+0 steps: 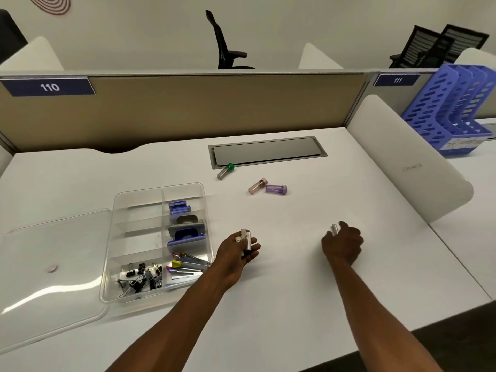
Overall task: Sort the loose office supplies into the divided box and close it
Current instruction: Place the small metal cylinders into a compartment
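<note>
— So, the divided box (158,245): where does it sit and what is in it?

— On the white counter (295,264), left of centre, lid off. The clear lid (48,264) lies flat just beside it on the left. Black binder clips (141,275) fill the near-left compartment, and a blue-and-grey stapler (186,232) sits in the right column. The left-hand compartments farther back look bare.

— And the loose pieces?

— Three small capped tubes lie farther back on the counter: a green-capped tube (226,171) by the grey cable hatch (267,151), then a pink-capped tube (257,186) and a purple tube (276,189) touching or nearly so.

— The hands?

— The left hand (239,251) is just beside the box's right wall, curled round a small bunch of clear tubes (246,238). The right hand (342,244), well apart to the right, pinches one more small clear tube (334,229) at its fingertips.

— How will those tubes handle?

— Light, stiff and smooth, I judge; round, so apt to roll or slip from a loose bunch. A pinch across the middle of the barrel seems safest, away from the cap, which might pop off.

— And the lid?

— Thin, broad plastic, probably flexible; best lifted by two opposite edges.
</note>
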{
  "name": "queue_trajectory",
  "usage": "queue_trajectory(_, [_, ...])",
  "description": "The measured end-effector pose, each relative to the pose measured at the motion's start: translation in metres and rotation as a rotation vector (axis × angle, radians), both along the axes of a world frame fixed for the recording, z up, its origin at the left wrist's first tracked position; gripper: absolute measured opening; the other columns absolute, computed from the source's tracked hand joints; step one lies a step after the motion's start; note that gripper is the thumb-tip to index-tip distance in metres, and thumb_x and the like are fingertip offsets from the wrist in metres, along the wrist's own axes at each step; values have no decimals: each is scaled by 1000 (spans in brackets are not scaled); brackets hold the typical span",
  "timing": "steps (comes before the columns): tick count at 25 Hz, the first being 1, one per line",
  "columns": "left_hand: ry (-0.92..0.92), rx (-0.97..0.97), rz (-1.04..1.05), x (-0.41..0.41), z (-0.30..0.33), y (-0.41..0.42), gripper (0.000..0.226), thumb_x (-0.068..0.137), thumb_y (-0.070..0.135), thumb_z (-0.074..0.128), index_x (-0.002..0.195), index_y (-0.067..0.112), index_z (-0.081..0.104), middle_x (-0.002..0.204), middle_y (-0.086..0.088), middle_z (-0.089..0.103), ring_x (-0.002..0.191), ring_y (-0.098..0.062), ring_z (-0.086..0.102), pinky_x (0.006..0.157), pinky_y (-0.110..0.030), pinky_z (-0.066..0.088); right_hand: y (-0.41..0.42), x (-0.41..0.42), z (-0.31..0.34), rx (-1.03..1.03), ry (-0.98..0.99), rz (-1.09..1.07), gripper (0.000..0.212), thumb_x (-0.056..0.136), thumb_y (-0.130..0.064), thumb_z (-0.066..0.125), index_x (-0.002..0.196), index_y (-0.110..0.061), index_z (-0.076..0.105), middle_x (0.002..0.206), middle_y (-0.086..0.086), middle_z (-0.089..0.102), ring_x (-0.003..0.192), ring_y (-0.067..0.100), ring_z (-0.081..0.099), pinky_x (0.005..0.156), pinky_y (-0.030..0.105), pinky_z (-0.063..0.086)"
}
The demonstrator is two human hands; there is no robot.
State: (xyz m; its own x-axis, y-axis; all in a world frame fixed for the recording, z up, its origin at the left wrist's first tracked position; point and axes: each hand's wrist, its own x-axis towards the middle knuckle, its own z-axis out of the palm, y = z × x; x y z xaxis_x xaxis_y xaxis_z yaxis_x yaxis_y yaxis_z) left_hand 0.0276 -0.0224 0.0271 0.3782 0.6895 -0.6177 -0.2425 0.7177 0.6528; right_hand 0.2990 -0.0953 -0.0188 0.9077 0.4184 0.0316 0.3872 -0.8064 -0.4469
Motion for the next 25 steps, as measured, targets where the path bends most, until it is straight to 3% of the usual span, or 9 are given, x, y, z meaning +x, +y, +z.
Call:
queue_trajectory(6, [-16, 1, -12, -4, 1, -1, 23, 99, 2, 49, 119, 3, 59, 112, -20, 65, 93, -30, 67, 79, -35, 57, 0, 23, -15, -171, 16, 13, 32, 90, -32, 62, 112, -9, 65, 117, 18, 53, 114, 40, 48, 91, 46, 47])
queue_trajectory(13, [-22, -2, -29, -3, 4, -1, 24, 98, 18, 57, 116, 2, 58, 109, -21, 64, 94, -31, 67, 84, -38, 57, 7, 7, -9, 89, 153, -39, 25, 89, -36, 66, 93, -13, 72, 100, 16, 71, 97, 36, 65, 82, 37, 51])
queue_trajectory(15, [-22, 0, -25, -3, 4, 0, 25, 97, 20, 57, 116, 2, 58, 111, -21, 63, 96, -32, 67, 85, -38, 57, 13, -19, -1, 230, 299, -54, 22, 86, -36, 71, 88, -14, 74, 91, 12, 75, 89, 33, 69, 78, 35, 52])
queue_trajectory(18, [-13, -10, -9, -4, 5, 2, 26, 96, 22, 60, 115, 5, 58, 115, -21, 63, 103, -34, 65, 86, -38, 56, 13, -83, 18, 517, 775, 31, 15, 85, -22, 75, 90, -9, 74, 79, 10, 73, 67, 25, 68, 60, 33, 53])
queue_trajectory(20, [2, -19, -5, -5, 4, 2, 29, 96, 25, 60, 117, 6, 58, 116, -20, 63, 107, -33, 64, 87, -38, 55, 10, -123, 33, 605, 980, 124, 13, 86, -13, 73, 93, -2, 71, 76, 9, 70, 64, 21, 65, 57, 31, 51])
queue_trajectory(23, [6, -14, 6, -10, 3, 2, 33, 96, 30, 58, 119, 7, 58, 113, -17, 65, 101, -28, 66, 91, -38, 53, 3, -164, 48, 645, 1045, 227, 12, 85, -12, 75, 93, -4, 72, 75, 10, 72, 63, 22, 66, 57, 34, 54])
queue_trajectory(25, [-27, -34, 18, -13, 5, 1, 28, 97, 30, 57, 111, 6, 62, 104, -16, 67, 92, -26, 65, 93, -41, 51, 1, -179, 51, 556, 911, 315, 11, 82, -18, 78, 91, -13, 74, 74, 7, 74, 63, 22, 70, 56, 33, 57])
